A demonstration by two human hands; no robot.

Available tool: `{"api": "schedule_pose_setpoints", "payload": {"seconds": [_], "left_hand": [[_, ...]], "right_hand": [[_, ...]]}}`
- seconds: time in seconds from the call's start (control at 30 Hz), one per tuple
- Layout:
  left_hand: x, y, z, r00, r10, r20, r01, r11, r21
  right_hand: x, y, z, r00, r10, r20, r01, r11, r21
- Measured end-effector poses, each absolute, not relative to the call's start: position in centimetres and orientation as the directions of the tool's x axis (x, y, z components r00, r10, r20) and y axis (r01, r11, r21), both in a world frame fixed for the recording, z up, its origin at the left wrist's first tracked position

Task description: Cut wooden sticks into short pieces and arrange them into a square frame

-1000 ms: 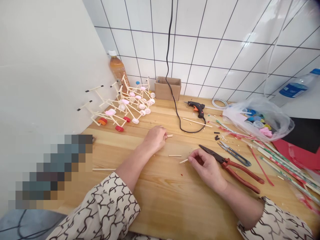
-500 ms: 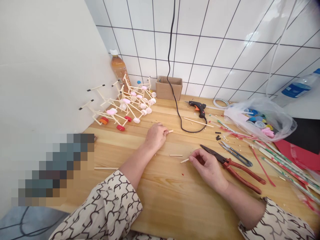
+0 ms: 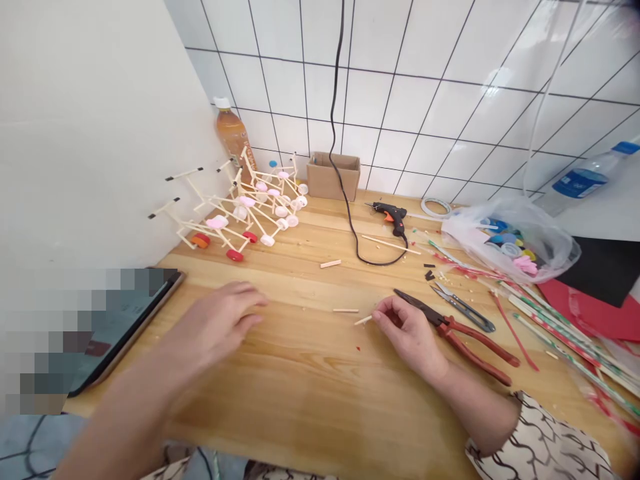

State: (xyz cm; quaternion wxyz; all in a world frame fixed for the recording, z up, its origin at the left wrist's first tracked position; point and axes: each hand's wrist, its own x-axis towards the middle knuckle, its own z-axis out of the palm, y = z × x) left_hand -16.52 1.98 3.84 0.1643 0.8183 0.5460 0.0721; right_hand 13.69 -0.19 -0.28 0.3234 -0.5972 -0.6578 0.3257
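Observation:
My left hand (image 3: 215, 320) rests loosely open over the wooden tabletop (image 3: 300, 373), holding nothing. A short wooden stick (image 3: 331, 264) lies beyond it. My right hand (image 3: 407, 327) pinches a short wooden stick (image 3: 363, 321) in its fingertips, with one end showing. Another cut stick (image 3: 346, 310) lies just left of those fingertips. The black jaws of red-handled pliers (image 3: 475, 341) almost touch my right hand, and small thread snips (image 3: 465, 308) lie beyond them.
Stick-and-bottle-cap wheeled models (image 3: 240, 213) stand at the wall. A hot glue gun (image 3: 393, 217) with its black cord lies at the back. A plastic bag of bottle caps (image 3: 510, 243), striped sticks (image 3: 565, 340) and a tablet (image 3: 120, 327) surround the work area.
My left hand has let go of the short stick and moved left and toward me, leaving the stick on the table. My right hand has stayed nearly still.

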Motion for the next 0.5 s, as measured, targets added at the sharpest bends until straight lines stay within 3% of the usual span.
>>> {"api": "schedule_pose_setpoints", "payload": {"seconds": [0.13,0.23,0.5], "left_hand": [[-21.4,0.6,1.4,0.274,0.961,-0.043,0.894,-0.238,0.379],[-22.4,0.5,0.7,0.309,0.944,-0.117,0.874,-0.234,0.426],[-17.4,0.5,2.1,0.308,0.942,-0.132,0.869,-0.222,0.441]], "right_hand": [[13.7,-0.2,-0.4,-0.084,0.995,0.055,0.577,0.094,-0.812],[13.7,-0.2,-0.4,-0.08,0.995,0.06,0.575,0.096,-0.813],[13.7,-0.2,-0.1,-0.073,0.996,0.053,0.526,0.083,-0.846]]}}
